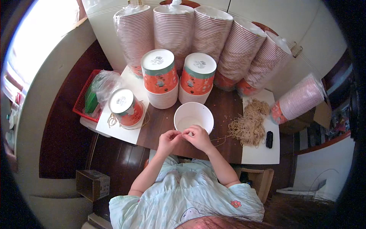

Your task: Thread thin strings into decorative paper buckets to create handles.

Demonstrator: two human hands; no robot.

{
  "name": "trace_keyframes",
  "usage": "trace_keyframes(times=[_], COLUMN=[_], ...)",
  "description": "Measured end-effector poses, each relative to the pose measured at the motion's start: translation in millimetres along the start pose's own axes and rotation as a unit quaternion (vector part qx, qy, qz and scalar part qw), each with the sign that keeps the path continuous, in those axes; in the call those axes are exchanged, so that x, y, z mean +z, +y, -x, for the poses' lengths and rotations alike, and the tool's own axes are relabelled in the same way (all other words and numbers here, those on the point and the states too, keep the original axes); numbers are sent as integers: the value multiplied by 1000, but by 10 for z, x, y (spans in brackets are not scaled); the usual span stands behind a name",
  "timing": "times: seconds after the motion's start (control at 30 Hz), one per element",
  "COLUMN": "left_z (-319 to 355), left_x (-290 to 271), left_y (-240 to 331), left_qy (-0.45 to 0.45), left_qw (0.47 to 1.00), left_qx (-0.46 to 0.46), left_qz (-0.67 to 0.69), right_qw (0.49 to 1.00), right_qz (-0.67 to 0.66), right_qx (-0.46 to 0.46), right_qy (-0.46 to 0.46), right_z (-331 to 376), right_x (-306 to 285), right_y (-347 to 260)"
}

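Observation:
My left hand (171,141) and my right hand (198,137) meet fingertip to fingertip over the near rim of a white paper tub (193,113). Both are closed in a pinch, apparently on a thin tan string; the bit between the fingers is too fine to see clearly. A strand trails from beside my right wrist to a tangled heap of tan string (249,124) on the right. The tub stands open side up, and its inside is partly hidden by my fingers.
Behind the tub stand two upside-down stacks of red-and-green paper tubs (158,78), with several tall plastic-wrapped stacks (173,32) farther back. At left, an overturned tub (124,105) has string around it, near a red basket (79,103). A black object (269,139) lies right of the heap.

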State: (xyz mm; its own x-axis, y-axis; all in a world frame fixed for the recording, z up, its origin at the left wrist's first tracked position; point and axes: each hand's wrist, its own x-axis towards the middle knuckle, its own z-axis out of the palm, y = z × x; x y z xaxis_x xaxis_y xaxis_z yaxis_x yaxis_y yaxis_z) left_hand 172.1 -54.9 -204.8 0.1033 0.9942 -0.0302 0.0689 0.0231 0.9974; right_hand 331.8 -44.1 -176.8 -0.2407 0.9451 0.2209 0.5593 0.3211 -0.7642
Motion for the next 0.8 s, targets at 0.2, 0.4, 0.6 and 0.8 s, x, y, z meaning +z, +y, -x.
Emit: trace_keyframes(times=[0.2,0.4,0.6,0.8], left_z=[4,-14,8,39], left_x=[9,0,-25,-27], left_y=[-49,-91,74,48], left_qy=[-5,-81,-118,-131], left_qw=[999,956,890,860], left_qx=[31,-138,-261,-260], left_qz=[-7,247,354,419], right_qw=[1000,999,999,999], right_qz=[-5,-14,-4,-24], right_qx=[-7,-37,-33,-25], right_qy=[5,9,13,25], right_z=[0,19,42,71], right_x=[-1,-3,11,31], right_y=[-13,-1,-37,-63])
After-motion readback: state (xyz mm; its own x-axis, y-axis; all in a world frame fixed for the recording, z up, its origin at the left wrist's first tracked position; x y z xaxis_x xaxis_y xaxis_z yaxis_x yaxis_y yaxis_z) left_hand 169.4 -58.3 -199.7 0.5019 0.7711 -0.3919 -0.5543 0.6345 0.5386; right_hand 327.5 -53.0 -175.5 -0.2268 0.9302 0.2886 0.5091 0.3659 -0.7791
